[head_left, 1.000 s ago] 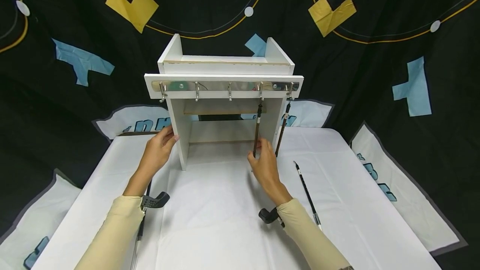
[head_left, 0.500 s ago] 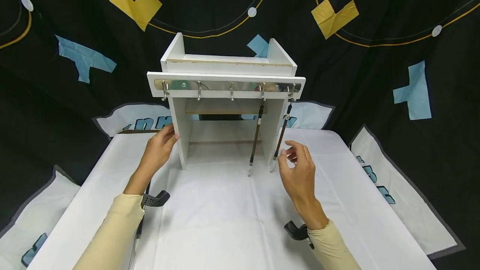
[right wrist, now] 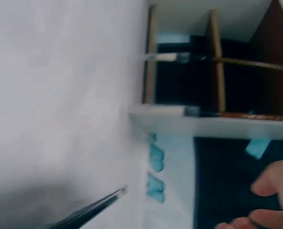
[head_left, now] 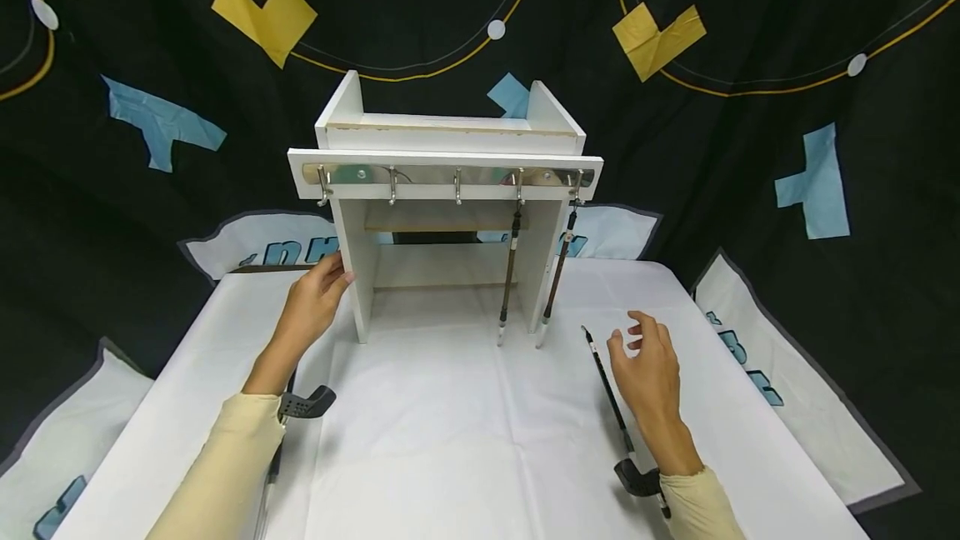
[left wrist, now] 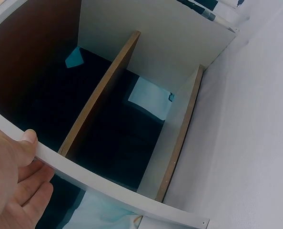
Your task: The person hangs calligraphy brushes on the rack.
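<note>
A person's left hand (head_left: 309, 308) grips the left side panel of a small white wooden rack (head_left: 450, 158), thumb hooked over its front edge, while the right hand (head_left: 651, 373), fingers loosely spread and holding nothing, hovers just right of a slim black calligraphy brush (head_left: 606, 382) lying on the white-clothed desk (head_left: 450, 432). Two dark-handled brushes (head_left: 510, 273) hang from the rack's metal hook rail (head_left: 450, 175), right of centre, tips near the cloth.
</note>
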### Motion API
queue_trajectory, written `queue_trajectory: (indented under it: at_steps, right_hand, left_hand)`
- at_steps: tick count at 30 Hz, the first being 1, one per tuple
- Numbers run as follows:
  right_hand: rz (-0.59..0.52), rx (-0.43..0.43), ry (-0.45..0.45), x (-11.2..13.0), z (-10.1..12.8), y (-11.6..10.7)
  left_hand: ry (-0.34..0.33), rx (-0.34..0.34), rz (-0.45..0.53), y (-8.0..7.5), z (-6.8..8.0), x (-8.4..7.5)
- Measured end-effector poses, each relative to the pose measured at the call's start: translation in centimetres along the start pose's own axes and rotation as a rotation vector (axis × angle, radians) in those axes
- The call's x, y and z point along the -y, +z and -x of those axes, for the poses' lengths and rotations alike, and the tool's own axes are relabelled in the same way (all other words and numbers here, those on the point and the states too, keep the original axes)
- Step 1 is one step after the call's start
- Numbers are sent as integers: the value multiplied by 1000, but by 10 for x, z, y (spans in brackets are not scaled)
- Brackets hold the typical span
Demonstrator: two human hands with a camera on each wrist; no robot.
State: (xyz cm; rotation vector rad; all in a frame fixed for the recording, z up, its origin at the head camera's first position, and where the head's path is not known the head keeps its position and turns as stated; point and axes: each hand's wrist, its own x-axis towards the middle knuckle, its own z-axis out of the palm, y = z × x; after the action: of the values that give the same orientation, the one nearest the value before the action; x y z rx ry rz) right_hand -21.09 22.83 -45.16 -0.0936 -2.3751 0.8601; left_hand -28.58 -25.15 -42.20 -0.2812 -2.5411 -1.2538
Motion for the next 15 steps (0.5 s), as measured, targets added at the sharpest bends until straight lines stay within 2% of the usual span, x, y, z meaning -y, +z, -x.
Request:
queue_trajectory:
  at_steps: [2, 9, 11, 15]
  right_hand:
    - [36, 87, 46, -10, 4, 1]
    - [179, 481, 170, -35, 14, 5]
    - [208, 554, 172, -38, 16, 5]
    - [250, 634, 135, -40, 18, 5]
  left_hand:
    - [1, 0, 0, 0, 0, 1]
    - [-3, 0, 4, -2, 1, 0]
    - [-4, 1, 6, -2, 1, 0]
    - [-6, 4, 7, -1, 0, 0]
